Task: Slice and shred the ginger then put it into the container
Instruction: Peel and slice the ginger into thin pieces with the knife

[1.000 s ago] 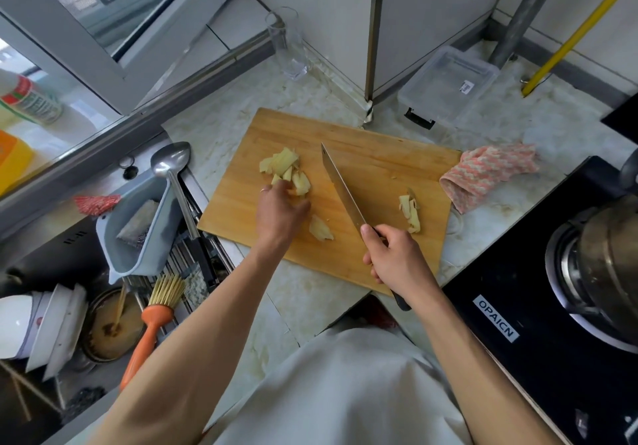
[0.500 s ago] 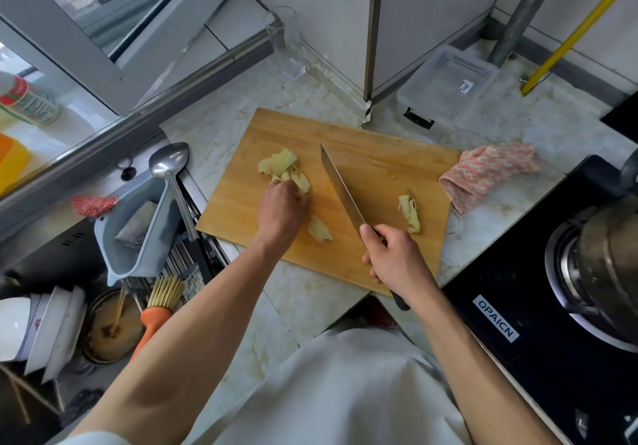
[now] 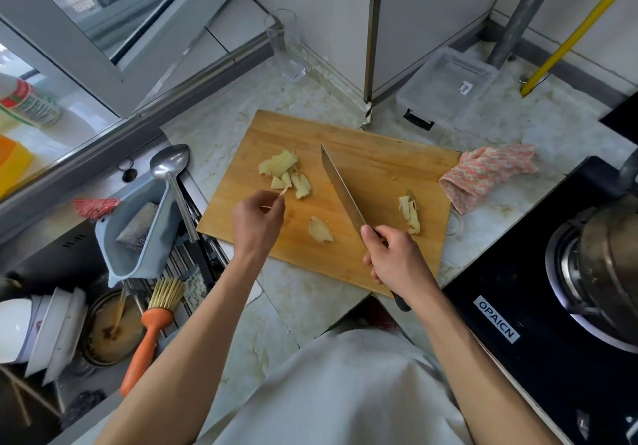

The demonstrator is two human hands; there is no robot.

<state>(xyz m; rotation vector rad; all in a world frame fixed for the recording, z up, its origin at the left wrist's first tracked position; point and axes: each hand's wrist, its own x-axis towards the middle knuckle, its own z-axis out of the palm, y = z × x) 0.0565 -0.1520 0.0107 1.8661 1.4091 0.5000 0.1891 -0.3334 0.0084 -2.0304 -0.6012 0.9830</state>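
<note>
Ginger slices [image 3: 286,173] (mixed directions) on board [image 3: 379,165]

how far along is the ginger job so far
Slicing looks mostly done: ginger slices are piled on the cutting board. In hand: the left hand pinches a thin piece, and the right hand grips the knife. Left: shredding; the clear container holds no ginger.

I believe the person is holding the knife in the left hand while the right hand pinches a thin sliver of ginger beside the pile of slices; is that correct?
Not quite: the hands are swapped. In the head view the right hand holds the knife, its blade lying on the cutting board, while the left hand pinches the thin sliver of ginger beside the pile of slices.
</note>
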